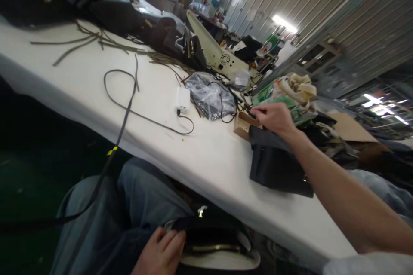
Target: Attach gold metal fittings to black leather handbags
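Observation:
My left hand is closed on the edge of an open black bag on my lap. The bag has a pale lining, a gold-coloured strip across its opening and a small gold-coloured metal fitting at its upper rim. Across the table, my right hand hovers at a small open cardboard box, its thumb and fingers pinched together. Whatever lies between those fingertips is too small to make out. Below my right wrist stands a dark, boxy bag, partly covered by the forearm.
A white box with a cable plugged in sits mid-table, near a clear plastic bag. The cable loops over the table edge toward me. Dark strips lie at the far left. Green packaging and straps are piled at right.

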A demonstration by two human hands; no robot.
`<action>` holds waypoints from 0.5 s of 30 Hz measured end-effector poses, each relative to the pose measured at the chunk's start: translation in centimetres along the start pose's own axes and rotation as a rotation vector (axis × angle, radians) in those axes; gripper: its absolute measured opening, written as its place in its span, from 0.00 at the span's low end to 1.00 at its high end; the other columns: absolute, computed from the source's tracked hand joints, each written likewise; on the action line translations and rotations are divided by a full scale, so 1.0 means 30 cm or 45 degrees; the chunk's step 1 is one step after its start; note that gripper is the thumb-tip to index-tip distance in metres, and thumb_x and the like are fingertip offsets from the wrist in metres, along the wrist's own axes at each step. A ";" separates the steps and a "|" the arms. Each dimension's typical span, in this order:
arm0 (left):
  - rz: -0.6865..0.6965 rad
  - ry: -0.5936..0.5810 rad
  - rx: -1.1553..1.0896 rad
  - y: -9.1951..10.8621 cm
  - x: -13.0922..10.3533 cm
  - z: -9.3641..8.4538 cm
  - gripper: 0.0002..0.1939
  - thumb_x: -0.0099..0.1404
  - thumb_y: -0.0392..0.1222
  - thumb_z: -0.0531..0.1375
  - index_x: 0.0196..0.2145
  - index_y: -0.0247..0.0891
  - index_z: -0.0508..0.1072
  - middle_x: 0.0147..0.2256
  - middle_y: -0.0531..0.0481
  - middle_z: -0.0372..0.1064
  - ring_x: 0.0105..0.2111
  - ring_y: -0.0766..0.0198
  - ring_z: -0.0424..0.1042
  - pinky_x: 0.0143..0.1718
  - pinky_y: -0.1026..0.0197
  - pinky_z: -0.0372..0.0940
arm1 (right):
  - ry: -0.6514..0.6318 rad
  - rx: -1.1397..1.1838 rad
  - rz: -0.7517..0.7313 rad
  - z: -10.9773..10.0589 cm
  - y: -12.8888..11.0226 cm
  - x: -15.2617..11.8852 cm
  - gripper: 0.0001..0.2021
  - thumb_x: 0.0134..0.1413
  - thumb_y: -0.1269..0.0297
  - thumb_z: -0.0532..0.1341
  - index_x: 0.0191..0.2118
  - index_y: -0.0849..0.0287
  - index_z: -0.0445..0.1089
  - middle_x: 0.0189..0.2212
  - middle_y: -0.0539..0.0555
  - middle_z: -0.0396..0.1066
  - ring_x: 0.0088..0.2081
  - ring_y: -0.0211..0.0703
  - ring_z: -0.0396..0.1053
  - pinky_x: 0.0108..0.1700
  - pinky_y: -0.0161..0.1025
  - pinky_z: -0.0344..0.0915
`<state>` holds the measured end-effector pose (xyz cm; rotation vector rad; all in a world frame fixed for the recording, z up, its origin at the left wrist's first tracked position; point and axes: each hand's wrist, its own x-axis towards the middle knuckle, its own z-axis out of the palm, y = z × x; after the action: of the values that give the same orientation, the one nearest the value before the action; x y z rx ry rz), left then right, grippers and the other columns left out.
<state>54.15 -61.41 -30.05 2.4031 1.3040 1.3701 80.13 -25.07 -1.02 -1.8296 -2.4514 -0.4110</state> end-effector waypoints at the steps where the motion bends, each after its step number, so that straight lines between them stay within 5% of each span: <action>1: -0.059 -0.051 -0.046 0.013 0.003 -0.014 0.20 0.78 0.23 0.48 0.48 0.35 0.78 0.44 0.46 0.82 0.39 0.62 0.76 0.41 0.53 0.66 | 0.077 0.093 -0.036 -0.036 -0.048 -0.058 0.15 0.71 0.63 0.63 0.50 0.65 0.86 0.40 0.62 0.86 0.40 0.51 0.83 0.41 0.40 0.72; 4: -0.122 -0.163 -0.112 0.040 0.014 -0.050 0.18 0.77 0.24 0.50 0.52 0.34 0.77 0.48 0.42 0.81 0.41 0.58 0.76 0.41 0.51 0.65 | 0.196 0.601 -0.336 -0.131 -0.219 -0.294 0.08 0.67 0.60 0.69 0.41 0.57 0.86 0.30 0.53 0.83 0.28 0.42 0.77 0.32 0.36 0.70; 7: -0.138 -0.198 -0.131 0.047 0.022 -0.070 0.16 0.76 0.23 0.53 0.52 0.31 0.76 0.48 0.42 0.82 0.43 0.57 0.76 0.43 0.50 0.66 | -0.358 1.079 -0.686 -0.158 -0.390 -0.568 0.08 0.72 0.69 0.64 0.45 0.53 0.82 0.34 0.50 0.83 0.33 0.39 0.80 0.37 0.33 0.73; 10: -0.145 -0.211 -0.157 0.041 0.025 -0.079 0.15 0.75 0.23 0.54 0.52 0.31 0.75 0.47 0.43 0.82 0.44 0.58 0.76 0.43 0.50 0.65 | -0.736 1.355 -0.607 -0.076 -0.497 -0.790 0.10 0.74 0.72 0.62 0.44 0.56 0.82 0.36 0.52 0.85 0.37 0.39 0.82 0.41 0.31 0.74; 15: -0.142 -0.208 -0.154 0.028 0.022 -0.077 0.15 0.75 0.23 0.53 0.51 0.33 0.75 0.46 0.44 0.82 0.42 0.59 0.76 0.42 0.50 0.65 | -0.685 0.984 -0.538 0.131 -0.516 -0.925 0.11 0.74 0.70 0.60 0.45 0.58 0.82 0.37 0.56 0.84 0.37 0.44 0.81 0.41 0.35 0.71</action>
<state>53.14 -62.21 -27.87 2.2724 1.2548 1.1613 74.13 -54.07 -13.16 -1.1814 -2.7021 1.0120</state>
